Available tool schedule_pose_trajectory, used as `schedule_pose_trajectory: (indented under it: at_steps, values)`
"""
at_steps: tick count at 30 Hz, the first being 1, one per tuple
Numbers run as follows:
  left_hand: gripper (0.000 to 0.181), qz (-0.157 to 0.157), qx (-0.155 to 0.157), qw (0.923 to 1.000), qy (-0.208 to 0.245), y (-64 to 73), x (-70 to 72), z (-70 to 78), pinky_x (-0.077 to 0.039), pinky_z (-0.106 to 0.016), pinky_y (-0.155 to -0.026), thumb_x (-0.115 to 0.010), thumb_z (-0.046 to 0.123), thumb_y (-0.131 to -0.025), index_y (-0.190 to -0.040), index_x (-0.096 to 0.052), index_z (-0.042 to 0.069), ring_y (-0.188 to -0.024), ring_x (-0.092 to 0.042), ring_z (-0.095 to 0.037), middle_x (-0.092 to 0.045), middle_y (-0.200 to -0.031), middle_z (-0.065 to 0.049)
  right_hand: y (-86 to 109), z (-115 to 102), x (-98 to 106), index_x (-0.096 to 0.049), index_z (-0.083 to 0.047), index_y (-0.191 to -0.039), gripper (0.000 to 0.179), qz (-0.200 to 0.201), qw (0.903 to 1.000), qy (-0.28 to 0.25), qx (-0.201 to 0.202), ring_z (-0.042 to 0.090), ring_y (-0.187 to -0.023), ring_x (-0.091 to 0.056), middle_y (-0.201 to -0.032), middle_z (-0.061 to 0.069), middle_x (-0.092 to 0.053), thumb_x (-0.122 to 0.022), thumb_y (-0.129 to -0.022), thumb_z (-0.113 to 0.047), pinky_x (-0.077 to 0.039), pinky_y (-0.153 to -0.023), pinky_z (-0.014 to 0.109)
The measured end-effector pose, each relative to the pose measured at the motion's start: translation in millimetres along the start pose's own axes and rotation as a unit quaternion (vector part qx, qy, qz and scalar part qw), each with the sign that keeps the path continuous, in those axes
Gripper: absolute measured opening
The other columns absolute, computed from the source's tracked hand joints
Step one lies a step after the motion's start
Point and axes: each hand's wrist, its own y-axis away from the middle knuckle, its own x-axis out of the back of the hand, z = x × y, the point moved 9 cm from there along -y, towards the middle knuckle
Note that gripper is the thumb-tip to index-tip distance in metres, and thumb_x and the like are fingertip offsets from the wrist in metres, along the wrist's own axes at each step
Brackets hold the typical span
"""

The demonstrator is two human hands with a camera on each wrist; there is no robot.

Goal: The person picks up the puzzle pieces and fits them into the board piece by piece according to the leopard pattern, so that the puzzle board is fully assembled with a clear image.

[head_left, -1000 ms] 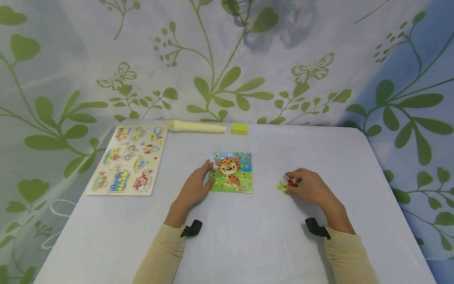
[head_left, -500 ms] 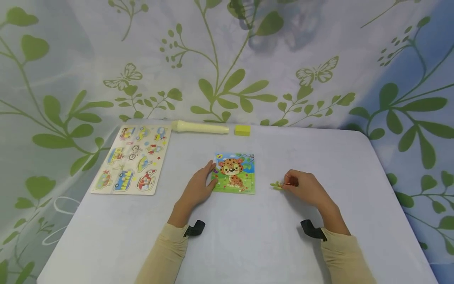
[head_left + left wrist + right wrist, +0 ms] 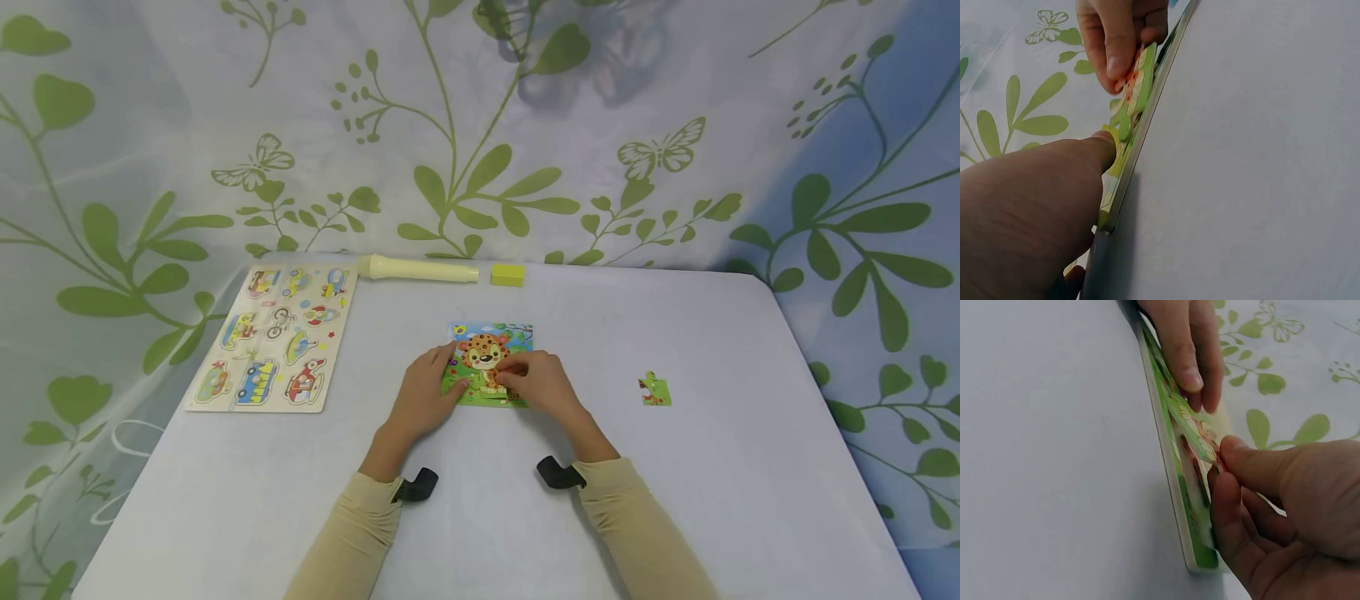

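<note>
A square leopard jigsaw puzzle [image 3: 483, 352] lies on the white table in the head view. My left hand [image 3: 422, 396] rests at its left edge with the thumb on the picture. My right hand [image 3: 542, 383] pinches a green and orange puzzle piece [image 3: 1196, 429] between thumb and fingers, close over the lower middle of the puzzle. Both wrist views show this piece tilted above the board, and the right wrist view has a dark recess beneath it. Another puzzle piece [image 3: 657, 393], green with some red, lies alone on the table to the right.
A wooden board [image 3: 273, 337] with pictures of vehicles lies at the left. At the table's back are a pale yellow, baton-like thing [image 3: 420, 269] and a yellow block [image 3: 507, 275]. Behind hangs a leaf-patterned cloth [image 3: 300, 125].
My right hand has picked a puzzle piece off the table at the right and carried it left over the puzzle. The other loose piece has come into view. My left hand stays at the puzzle's edge.
</note>
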Motion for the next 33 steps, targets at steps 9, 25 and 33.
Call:
schedule_pose_trajectory:
  at_steps: [9, 25, 33]
  values:
    - [0.068, 0.030, -0.013, 0.9994, -0.008, 1.0, 4.6, 11.7, -0.033, -0.057, -0.119, -0.068, 0.038, -0.097, -0.155, -0.044, 0.011, -0.140, -0.047, -0.036, -0.053, -0.148, -0.014, -1.7, -12, -10, -0.081, -0.012, -0.102, 0.015, 0.023, 0.9994, 0.024, -0.005, 0.012, -0.081, -0.069, -0.091, 0.001, -0.078, -0.077, -0.092, -0.024, -0.054, -0.065, 0.026]
    - [0.068, 0.030, 0.022, 0.9993, 0.001, -0.5, -3.0, 9.3, -0.029, -0.057, -0.121, -0.069, 0.038, -0.097, -0.155, -0.044, 0.013, -0.141, -0.044, -0.035, -0.050, -0.148, -0.013, 5.0, -17, -6, -0.074, -0.006, -0.094, 0.020, 0.084, 0.9941, 0.068, 0.002, 0.019, -0.083, -0.065, -0.093, 0.006, -0.071, -0.085, -0.085, -0.021, -0.056, -0.074, 0.035]
    - [0.068, 0.034, 0.027, 0.9991, -0.003, -2.6, -2.0, 9.7, -0.031, -0.057, -0.121, -0.069, 0.038, -0.096, -0.154, -0.045, 0.012, -0.141, -0.044, -0.035, -0.051, -0.148, -0.013, 5.2, -20, -7, -0.073, -0.006, -0.097, 0.023, 0.064, 0.9939, 0.089, 0.015, 0.019, -0.082, -0.063, -0.092, 0.006, -0.068, -0.083, -0.087, -0.024, -0.055, -0.073, 0.034]
